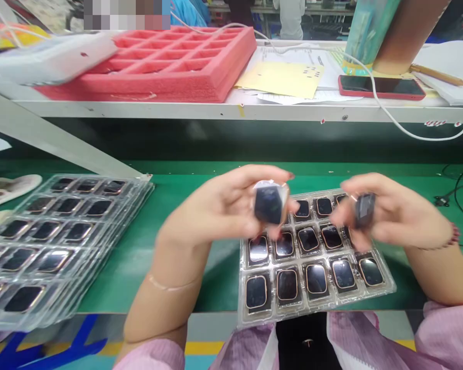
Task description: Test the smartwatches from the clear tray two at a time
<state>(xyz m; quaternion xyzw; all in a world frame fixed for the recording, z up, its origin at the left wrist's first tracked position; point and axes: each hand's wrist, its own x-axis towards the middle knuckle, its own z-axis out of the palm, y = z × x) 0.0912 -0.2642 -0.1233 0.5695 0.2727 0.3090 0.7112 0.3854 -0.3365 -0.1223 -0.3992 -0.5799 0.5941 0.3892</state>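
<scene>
My left hand (235, 205) holds a dark square watch face (269, 204) with a light rim between thumb and fingers, above the tray's left part. To the right, my right hand (386, 210) grips a small dark piece (364, 209), blurred by motion, over the tray's right side. The two pieces are apart. Below both hands lies a clear plastic tray (320, 307) with rows of dark watch faces in gold-coloured rims, one per pocket. My hands hide part of its upper rows.
A stack of similar filled trays (111, 241) stands at the left on the green table (177, 303). On the shelf (200, 110) are a red foam tray (219, 77), papers (281, 77), a phone (381, 87) and a cup (401, 36). A white cable (393, 123) hangs over its edge.
</scene>
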